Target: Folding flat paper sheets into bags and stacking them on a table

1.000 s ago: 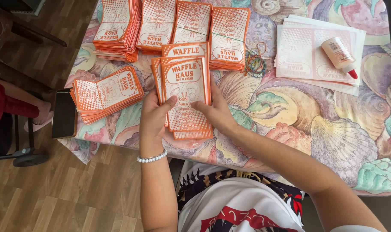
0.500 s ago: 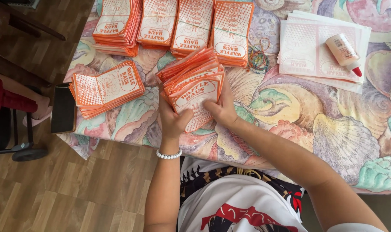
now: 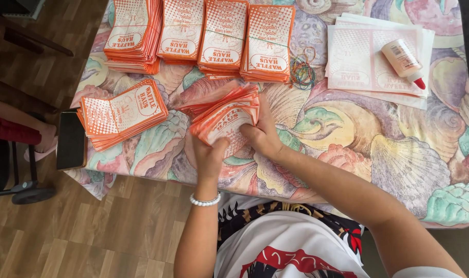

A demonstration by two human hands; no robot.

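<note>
The fanned bundle of orange-and-white printed paper sleeves (image 3: 223, 117) looks the likeliest thing to go wrong: its top edges splay apart, so, in my judgement, a loose sheet could slide out and scatter across the desk covered in a pastel seashell-print cloth (image 3: 399, 154), or knock the separate tilted stack of the same orange sleeves (image 3: 122, 112) lying near its left edge. Creasing is another risk, since thin paper bends easily under squeezing fingers.

The left hand (image 3: 209, 155) is closed around the bundle's lower end, and the right hand (image 3: 263, 136) is curled against its right side, thumb pressed on the paper. The bundle sits tilted above the desk's near middle, below a row of four neat stacks of the same sleeves (image 3: 203, 36).

The sleeves are flat, thin, orange-bordered with a dotted pattern and a white oval label; the bundle is uneven, fanned wider at the top.
</note>
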